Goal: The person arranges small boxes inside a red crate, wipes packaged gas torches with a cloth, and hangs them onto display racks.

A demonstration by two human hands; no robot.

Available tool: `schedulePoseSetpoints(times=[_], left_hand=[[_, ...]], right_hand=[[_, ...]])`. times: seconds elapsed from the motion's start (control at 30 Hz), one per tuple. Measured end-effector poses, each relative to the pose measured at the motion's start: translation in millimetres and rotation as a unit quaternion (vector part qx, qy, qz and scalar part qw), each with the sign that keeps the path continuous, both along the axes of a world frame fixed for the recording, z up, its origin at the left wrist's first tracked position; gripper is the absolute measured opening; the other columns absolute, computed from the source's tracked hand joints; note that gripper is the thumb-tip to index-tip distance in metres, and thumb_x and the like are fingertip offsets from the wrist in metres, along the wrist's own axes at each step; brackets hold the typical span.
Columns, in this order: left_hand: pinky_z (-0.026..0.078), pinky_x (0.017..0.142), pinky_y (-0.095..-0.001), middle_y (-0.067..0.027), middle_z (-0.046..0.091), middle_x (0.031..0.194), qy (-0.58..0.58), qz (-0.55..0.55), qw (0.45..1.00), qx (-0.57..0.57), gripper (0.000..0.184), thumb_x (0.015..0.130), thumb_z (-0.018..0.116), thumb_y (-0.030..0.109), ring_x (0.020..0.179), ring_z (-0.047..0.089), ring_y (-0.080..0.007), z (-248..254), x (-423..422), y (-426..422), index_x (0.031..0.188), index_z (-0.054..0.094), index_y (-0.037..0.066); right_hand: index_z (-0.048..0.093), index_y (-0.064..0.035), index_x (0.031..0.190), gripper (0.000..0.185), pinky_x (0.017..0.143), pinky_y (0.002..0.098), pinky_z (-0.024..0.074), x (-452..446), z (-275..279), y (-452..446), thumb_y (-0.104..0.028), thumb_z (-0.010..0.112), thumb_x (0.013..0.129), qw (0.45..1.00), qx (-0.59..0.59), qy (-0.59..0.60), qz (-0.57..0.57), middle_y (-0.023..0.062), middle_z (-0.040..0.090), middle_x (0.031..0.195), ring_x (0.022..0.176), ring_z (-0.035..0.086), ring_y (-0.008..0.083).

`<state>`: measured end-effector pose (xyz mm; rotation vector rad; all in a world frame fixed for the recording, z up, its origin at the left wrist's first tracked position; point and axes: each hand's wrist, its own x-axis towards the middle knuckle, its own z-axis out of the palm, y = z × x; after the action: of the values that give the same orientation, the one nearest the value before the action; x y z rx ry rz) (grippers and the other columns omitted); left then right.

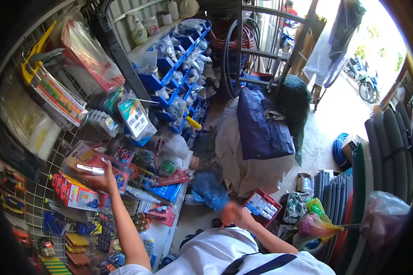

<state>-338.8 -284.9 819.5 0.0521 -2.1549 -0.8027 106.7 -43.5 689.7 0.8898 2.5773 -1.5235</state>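
My left hand (104, 179) is raised by the wire rack on the left, its fingers closed on a small shiny silver-white item (91, 170) whose kind I cannot make out. Just behind and below it hang red-and-white packaged goods (80, 195) and clear blister packs (94, 156). In front of my body, my right hand (231, 214) is smeared by motion but closed at the mouth of a thin blue plastic bag (209, 189), which hangs to its left. What the bag contains, if anything, cannot be seen.
Blue parts bins (172, 87) stand ahead on the left. A dark blue tarp (264, 126) lies over a covered heap in the middle. A red crate (263, 207) of white items sits on the floor, right of my right hand. Grey rolls (385, 151) stand at the far right.
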Motion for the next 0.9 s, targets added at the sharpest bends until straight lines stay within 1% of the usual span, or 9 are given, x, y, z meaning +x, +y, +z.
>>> schedulePoseSetpoints(times=[0.13,0.23,0.47,0.57,0.6,0.63,0.7,0.83,0.9], left_hand=[[0.03,0.109,-0.0505,-0.0301,0.026,0.148,-0.03,-0.035,0.999,0.011,0.127,0.064,0.083,0.052,0.133,0.032,-0.0433,-6,33,-2,0.15,0.008,-0.004],[0.021,0.115,-0.0501,-0.0285,0.016,0.153,-0.031,-0.139,0.984,0.107,0.122,0.069,0.08,0.052,0.142,0.018,-0.0419,-12,60,0,0.151,0.009,-0.002],[0.025,0.114,-0.0465,-0.0244,0.02,0.154,-0.056,-0.257,0.956,0.127,0.11,0.075,0.078,0.036,0.141,0.026,-0.0358,-8,114,-10,0.151,0.008,-0.001],[0.029,0.112,-0.045,-0.0219,0.022,0.154,-0.085,-0.305,0.931,0.182,0.107,0.075,0.076,0.033,0.139,0.029,-0.0342,-12,130,-24,0.152,0.009,0.001],[0.033,0.108,-0.0446,-0.0191,0.025,0.153,-0.201,-0.356,0.866,0.287,0.102,0.077,0.073,0.034,0.136,0.034,-0.0329,-21,132,-38,0.152,0.011,0.003],[0.037,0.105,-0.0458,-0.0178,0.027,0.153,-0.188,-0.399,0.846,0.3,0.098,0.079,0.069,0.036,0.132,0.039,-0.0336,-22,139,-42,0.152,0.012,0.005],[0.038,0.104,-0.0478,-0.0191,0.03,0.151,-0.249,-0.51,0.695,0.441,0.097,0.08,0.064,0.041,0.13,0.042,-0.0364,-18,161,-39,0.152,0.011,0.005],[0.03,0.11,-0.0508,-0.0184,0.024,0.154,-0.31,-0.595,0.406,0.62,0.086,0.084,0.053,0.049,0.136,0.034,-0.0358,-8,216,-15,0.151,0.019,0.006],[0.028,0.112,-0.0497,-0.0153,0.026,0.153,-0.308,-0.609,0.348,0.643,0.084,0.085,0.052,0.049,0.136,0.033,-0.0331,5,242,4,0.151,0.019,0.007]], right_hand=[[0.059,0.0002,0.108,0.034,0.077,0.0435,0.052,-3,20,13,-0.009,0.062,0.075,0.992,-0.095,0.053,-0.058,0.0219,0.067,0.092,0.09,0.067,0.0376],[0.058,-0.0011,0.109,0.034,0.077,0.043,0.0512,-9,16,23,-0.01,0.062,0.077,0.996,-0.031,0.066,-0.05,0.0221,0.067,0.092,0.092,0.066,0.0388],[0.06,-0.0028,0.112,0.033,0.083,0.0418,0.05,-53,31,23,-0.015,0.061,0.081,0.989,-0.067,0.135,-0.005,0.0207,0.067,0.097,0.094,0.065,0.0393],[0.064,-0.0042,0.113,0.032,0.091,0.0408,0.0463,-78,47,11,-0.016,0.059,0.083,0.956,-0.024,0.264,0.122,0.0175,0.067,0.103,0.101,0.063,0.0351],[0.067,-0.0059,0.113,0.033,0.097,0.0402,0.0417,-85,50,3,-0.016,0.061,0.082,0.957,-0.071,0.247,0.133,0.0149,0.067,0.106,0.107,0.06,0.0308],[0.069,-0.0063,0.109,0.033,0.094,0.0408,0.0422,-96,59,-4,-0.019,0.064,0.08,0.941,-0.047,0.294,0.162,0.0137,0.065,0.102,0.102,0.059,0.0317],[0.071,-0.0068,0.104,0.031,0.091,0.0416,0.0428,-115,95,-18,-0.023,0.066,0.078,0.904,-0.014,0.35,0.245,0.0112,0.062,0.096,0.096,0.057,0.0323],[0.066,0.0002,0.091,0.031,0.101,0.047,0.0354,-143,161,-62,-0.026,0.071,0.075,0.83,-0.039,0.448,0.33,0.021,0.053,0.116,0.119,0.045,0.0407],[0.062,-0.0017,0.1,0.036,0.107,0.053,0.0295,-152,174,-85,-0.029,0.069,0.077,0.823,0.045,0.448,0.347,0.0253,0.042,0.133,0.13,0.037,0.0397]])
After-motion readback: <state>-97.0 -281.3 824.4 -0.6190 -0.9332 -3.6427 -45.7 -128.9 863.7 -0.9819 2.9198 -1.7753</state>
